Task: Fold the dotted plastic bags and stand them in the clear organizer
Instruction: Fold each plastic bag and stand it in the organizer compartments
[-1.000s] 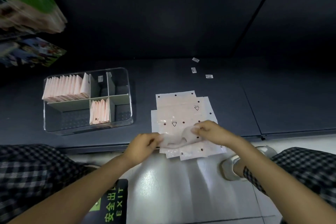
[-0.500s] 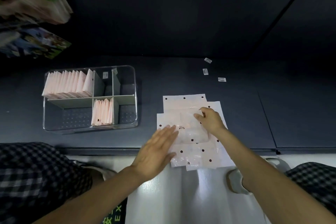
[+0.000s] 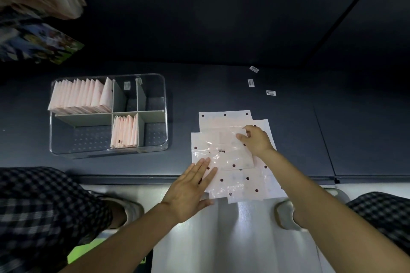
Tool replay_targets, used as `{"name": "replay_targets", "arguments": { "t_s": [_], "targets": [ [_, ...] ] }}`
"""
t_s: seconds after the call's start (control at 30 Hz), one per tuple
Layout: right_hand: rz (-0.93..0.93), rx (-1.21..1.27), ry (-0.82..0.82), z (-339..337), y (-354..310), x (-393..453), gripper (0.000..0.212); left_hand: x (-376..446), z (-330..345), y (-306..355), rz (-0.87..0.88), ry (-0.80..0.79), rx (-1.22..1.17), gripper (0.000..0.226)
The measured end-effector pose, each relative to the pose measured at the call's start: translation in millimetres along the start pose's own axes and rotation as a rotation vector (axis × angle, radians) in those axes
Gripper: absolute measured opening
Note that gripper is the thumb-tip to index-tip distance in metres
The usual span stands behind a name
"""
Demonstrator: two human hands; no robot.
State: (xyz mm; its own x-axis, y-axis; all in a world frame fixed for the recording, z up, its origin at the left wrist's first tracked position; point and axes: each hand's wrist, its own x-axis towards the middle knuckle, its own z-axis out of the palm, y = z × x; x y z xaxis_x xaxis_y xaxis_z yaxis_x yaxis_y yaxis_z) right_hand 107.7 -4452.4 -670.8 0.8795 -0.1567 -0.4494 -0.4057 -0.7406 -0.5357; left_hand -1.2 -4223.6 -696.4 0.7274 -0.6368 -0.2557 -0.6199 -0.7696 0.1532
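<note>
Flanking folded bag [image 3: 224,150]: both hands [image 3: 188,193].

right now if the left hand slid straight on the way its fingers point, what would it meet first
Probably the folded bag: the left hand lies flat, its fingers pointing up-right across the flat pile at that bag's near edge.

Pale pink bags, dark dots, on a dark blue-grey surface

Beside the clear organizer [image 3: 66,150], dotted plastic bags [image 3: 241,182] lie; black-and-white checked trousers [image 3: 44,210] below it.

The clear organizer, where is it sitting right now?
In the head view, the clear organizer sits left on the dark surface, apart from the flat dotted bags under both hands.
</note>
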Motion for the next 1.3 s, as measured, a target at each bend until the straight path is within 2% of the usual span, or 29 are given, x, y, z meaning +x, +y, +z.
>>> {"name": "replay_targets", "arguments": {
  "t_s": [0.03, 0.1, 0.13, 0.17, 0.27, 0.3, 0.47, 0.57, 0.67, 0.77, 0.87, 0.93, 1.17, 1.3],
  "targets": [
    [-0.004, 0.009, 0.039, 0, -2, -4, 0.017, 0, 1, 0, 0.001, -0.011, -0.011, 0.079],
    [-0.076, -0.058, 0.243, 3, -3, -20, 0.031, 0, 1, 1, -0.013, -0.019, -0.008, 0.079],
    [-0.173, -0.136, 0.337, 7, -2, -31, 0.033, 0, 1, 2, -0.027, -0.025, -0.011, 0.079],
    [-0.313, -0.220, 0.349, 13, -1, -44, 0.034, 0, 0, 3, -0.035, -0.028, -0.012, 0.079],
    [-0.818, -0.528, 0.161, 45, 11, -86, 0.044, 0, 0, 4, -0.042, -0.005, 0.009, 0.079],
    [-0.898, -0.616, 0.100, 54, 17, -95, 0.048, 0, -1, 4, -0.044, 0.005, 0.006, 0.079],
    [-0.774, -0.760, -0.024, 45, 53, -98, 0.069, -3, -1, -1, -0.028, -0.024, -0.020, 0.079],
    [-0.733, -0.893, -0.017, 19, 70, -99, 0.070, -12, 2, -15, -0.004, -0.034, -0.004, 0.080],
    [-0.694, -0.926, -0.027, -1, 84, -102, 0.069, -21, 2, -28, 0.011, -0.025, -0.003, 0.078],
    [-0.700, -0.807, 0.027, -4, 80, -95, 0.054, -22, 2, -29, 0.004, -0.010, -0.029, 0.076],
    [-0.737, -0.585, 0.218, -2, 62, -91, 0.024, -19, 0, -27, -0.017, 0.041, -0.076, 0.072],
    [-0.721, -0.489, 0.255, 5, 51, -87, 0.022, -15, -5, -26, -0.028, 0.067, -0.113, 0.069],
    [-0.821, -0.635, 0.274, 20, 35, -73, 0.015, 1, -16, -16, -0.150, 0.128, -0.274, 0.051],
    [-0.796, -0.677, 0.201, 18, 36, -67, 0.007, 9, -20, -19, -0.158, 0.160, -0.295, 0.060]
  ]
}}
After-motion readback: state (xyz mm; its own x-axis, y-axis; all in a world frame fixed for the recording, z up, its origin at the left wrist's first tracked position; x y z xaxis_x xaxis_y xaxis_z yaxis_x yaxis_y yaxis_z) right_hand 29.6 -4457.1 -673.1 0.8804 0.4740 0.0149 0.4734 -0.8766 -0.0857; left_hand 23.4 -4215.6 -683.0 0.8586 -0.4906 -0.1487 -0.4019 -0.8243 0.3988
